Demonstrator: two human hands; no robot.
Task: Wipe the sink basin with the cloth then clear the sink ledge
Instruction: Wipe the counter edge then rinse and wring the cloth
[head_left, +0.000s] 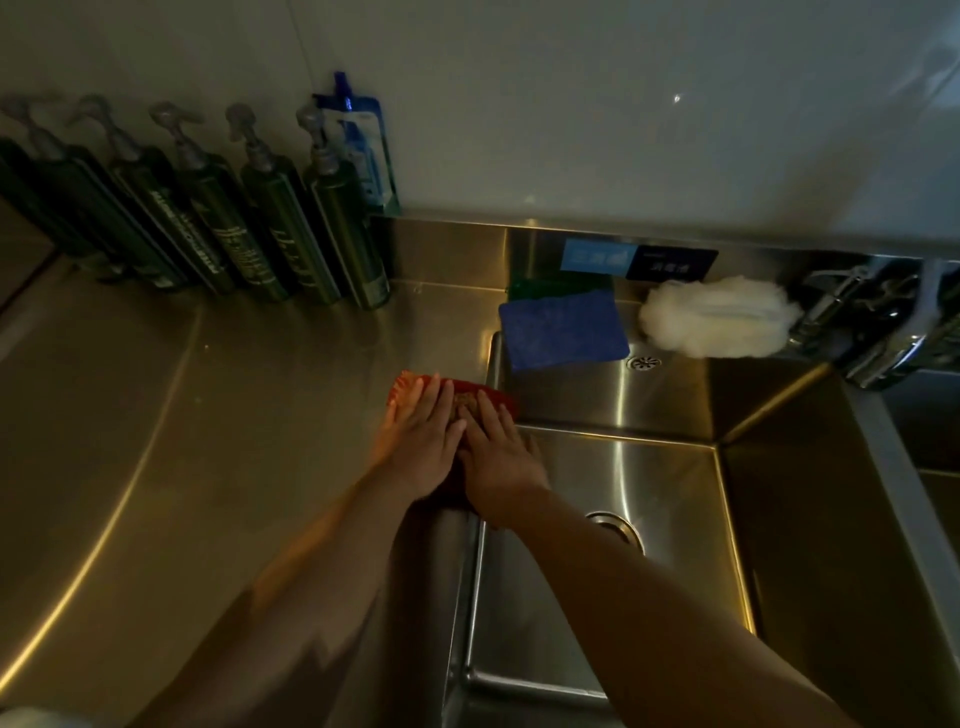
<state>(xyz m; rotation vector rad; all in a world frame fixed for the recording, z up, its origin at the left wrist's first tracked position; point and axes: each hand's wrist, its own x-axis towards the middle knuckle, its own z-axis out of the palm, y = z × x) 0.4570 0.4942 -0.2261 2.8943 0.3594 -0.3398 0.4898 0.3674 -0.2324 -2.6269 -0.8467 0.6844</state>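
Pressing down flat on the red cloth (408, 387) with left hand (421, 441) and right hand (498, 452), side by side, fingers straight, gripping nothing. On the left edge of the sink basin (623, 467), near its back corner. On the back ledge (470, 312): blue cloth (563, 332), white puff (717, 322).

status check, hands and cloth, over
Left hand and right hand flat, pressing red cloth on sink left rim. Blue cloth, white puff on back ledge.

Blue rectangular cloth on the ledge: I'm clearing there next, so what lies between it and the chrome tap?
A white fluffy puff lies between the blue cloth and the chrome tap, in head view.
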